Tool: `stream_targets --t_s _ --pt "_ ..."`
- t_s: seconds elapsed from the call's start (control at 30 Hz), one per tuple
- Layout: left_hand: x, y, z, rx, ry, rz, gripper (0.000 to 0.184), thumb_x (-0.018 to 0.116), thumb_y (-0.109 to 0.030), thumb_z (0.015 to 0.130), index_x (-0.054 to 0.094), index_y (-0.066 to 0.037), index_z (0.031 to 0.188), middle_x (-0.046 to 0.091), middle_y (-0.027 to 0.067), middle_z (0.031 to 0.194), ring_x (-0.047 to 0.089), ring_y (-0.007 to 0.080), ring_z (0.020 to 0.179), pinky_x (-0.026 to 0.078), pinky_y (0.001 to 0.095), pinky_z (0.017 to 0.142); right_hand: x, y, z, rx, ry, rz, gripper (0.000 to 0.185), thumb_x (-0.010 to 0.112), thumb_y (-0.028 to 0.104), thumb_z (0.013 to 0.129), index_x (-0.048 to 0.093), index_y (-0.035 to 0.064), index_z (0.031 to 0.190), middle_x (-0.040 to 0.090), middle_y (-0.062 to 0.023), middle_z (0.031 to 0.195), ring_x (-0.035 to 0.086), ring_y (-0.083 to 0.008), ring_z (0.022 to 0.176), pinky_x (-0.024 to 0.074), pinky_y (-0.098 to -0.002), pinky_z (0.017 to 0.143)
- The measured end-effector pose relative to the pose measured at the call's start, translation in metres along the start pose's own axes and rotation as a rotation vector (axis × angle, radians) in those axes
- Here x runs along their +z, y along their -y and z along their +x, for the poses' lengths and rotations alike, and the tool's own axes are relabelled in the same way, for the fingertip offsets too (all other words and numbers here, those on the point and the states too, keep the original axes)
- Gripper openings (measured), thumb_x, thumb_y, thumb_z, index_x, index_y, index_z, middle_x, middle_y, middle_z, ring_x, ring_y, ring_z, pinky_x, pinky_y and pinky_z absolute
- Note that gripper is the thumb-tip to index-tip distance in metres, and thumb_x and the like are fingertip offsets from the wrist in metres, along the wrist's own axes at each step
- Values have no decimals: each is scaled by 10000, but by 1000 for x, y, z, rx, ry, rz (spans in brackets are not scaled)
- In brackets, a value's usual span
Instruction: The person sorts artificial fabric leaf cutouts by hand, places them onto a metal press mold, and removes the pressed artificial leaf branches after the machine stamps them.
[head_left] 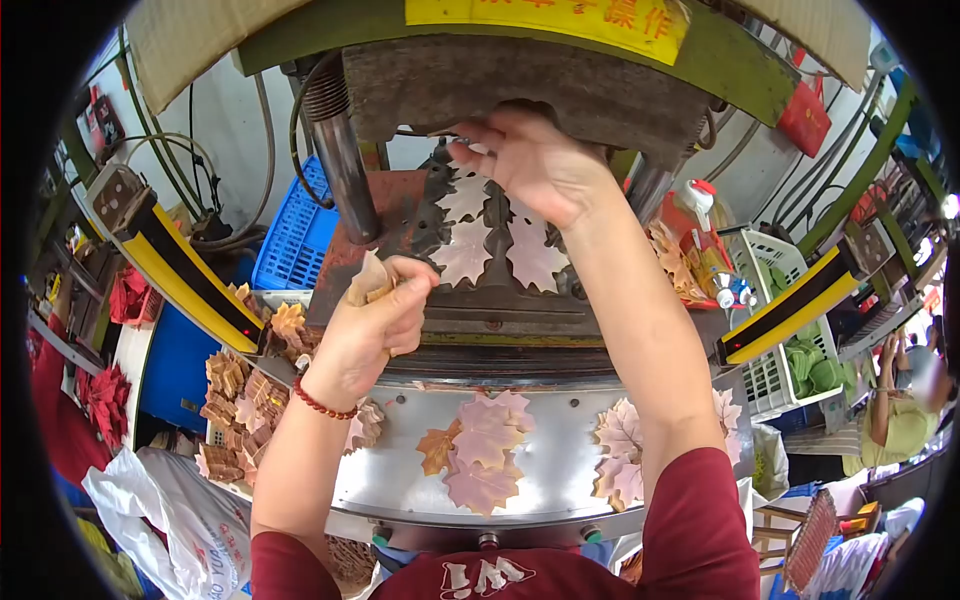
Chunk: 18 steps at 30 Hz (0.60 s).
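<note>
My left hand (385, 315) is closed in front of the press, left of the mould. Pale tan leaf pieces (370, 278) stick up out of its fist. My right hand (530, 165) reaches under the press's upper block (500, 85), fingers apart and slightly blurred, with nothing visible in them. Below it, pale pink leaf-shaped pieces (465, 252) lie on the dark metal mould (495, 265). My right hand hides part of the mould's far side. On the metal ledge (380, 475) nearer me rest a stack of pink leaves (485, 450) and an orange leaf (437, 450).
More leaf stacks (620, 450) lie under my right forearm, and piles of brown leaves (240, 410) stand at left. Yellow-black bars (190, 275) flank the press. A blue basket (295, 235) sits behind left; a white crate (790, 340) with green pieces stands right. Another person (905, 410) is far right.
</note>
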<state>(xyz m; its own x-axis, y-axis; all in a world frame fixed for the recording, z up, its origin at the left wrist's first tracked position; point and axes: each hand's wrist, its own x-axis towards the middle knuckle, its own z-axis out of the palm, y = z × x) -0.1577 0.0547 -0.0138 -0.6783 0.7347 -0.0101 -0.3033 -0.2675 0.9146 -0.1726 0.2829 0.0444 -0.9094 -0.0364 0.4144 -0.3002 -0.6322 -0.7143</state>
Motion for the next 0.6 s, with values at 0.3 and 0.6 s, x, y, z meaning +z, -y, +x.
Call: stream_targets --t_s 0.3,0.6 --pt "7 -13 61 120 -54 132 197 578 -199 922 607 -16 989 548 11 671 437 82 478 342 205 428 -25 28 -13 154 -523 -819 257 691 256 853 620 42 977 620 -60 956 585 -114 804 444 -262 662" --pt "9 -20 101 220 -249 -102 148 540 -154 938 608 -29 975 564 26 746 479 106 553 382 246 490 2 8 10 103 -247 -537 160 617 146 865 625 57 998 647 -30 960 622 -130 812 481 -287 681"
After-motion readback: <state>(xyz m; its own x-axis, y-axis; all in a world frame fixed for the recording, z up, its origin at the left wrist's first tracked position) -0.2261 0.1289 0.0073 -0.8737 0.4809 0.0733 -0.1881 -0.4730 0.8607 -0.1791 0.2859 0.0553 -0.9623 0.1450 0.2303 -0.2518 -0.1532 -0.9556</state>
